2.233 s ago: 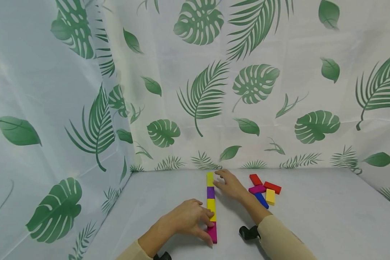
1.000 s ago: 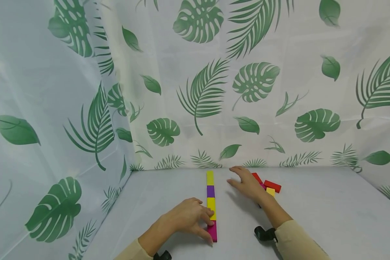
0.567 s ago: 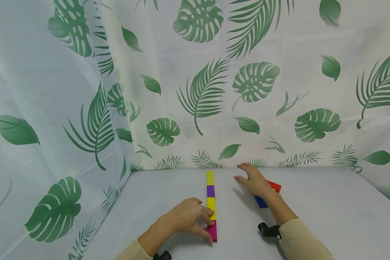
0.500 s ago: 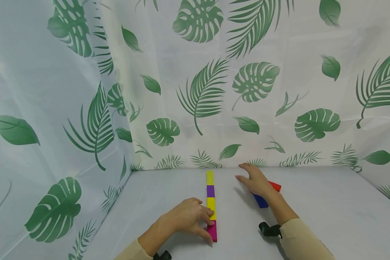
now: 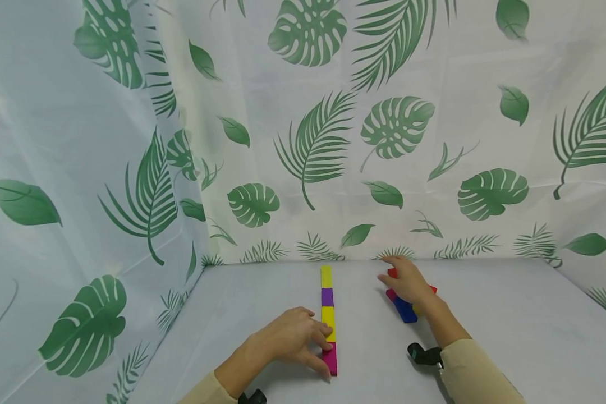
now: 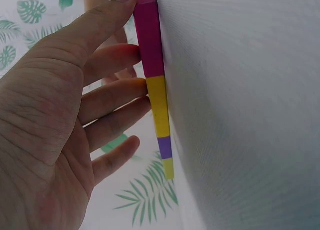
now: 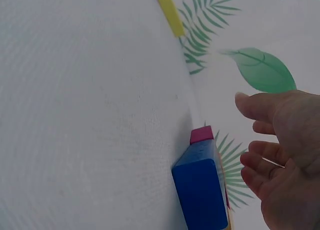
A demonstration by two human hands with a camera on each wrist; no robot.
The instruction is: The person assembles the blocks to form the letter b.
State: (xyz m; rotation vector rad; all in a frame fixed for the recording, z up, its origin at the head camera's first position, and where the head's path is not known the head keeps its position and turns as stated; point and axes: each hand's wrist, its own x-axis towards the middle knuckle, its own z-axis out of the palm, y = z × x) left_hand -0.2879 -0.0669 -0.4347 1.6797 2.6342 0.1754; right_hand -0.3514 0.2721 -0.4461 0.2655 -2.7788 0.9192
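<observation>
Leaf-print sheet (image 5: 323, 78) behind, white tabletop (image 5: 262, 297) below, and here's my left hand (image 5: 293, 338), fingers spread, tips touching the side of a row (image 5: 328, 320) of four blocks, thumb at its near end. Over to its right, my right hand (image 5: 406, 280) hangs spread above five loose blocks (image 5: 405, 311) that I can see: two red, one magenta, one yellow, one blue, the blue one's long axis slanting away leftward. The row's long axis runs straight away from me: one magenta, two yellow, one purple.

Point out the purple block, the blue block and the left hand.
Purple block (image 5: 327, 297), head view: middle of its upper face.
Blue block (image 7: 200, 194), right wrist view: the face toward the camera.
Left hand (image 5: 294, 338), head view: its back.
</observation>
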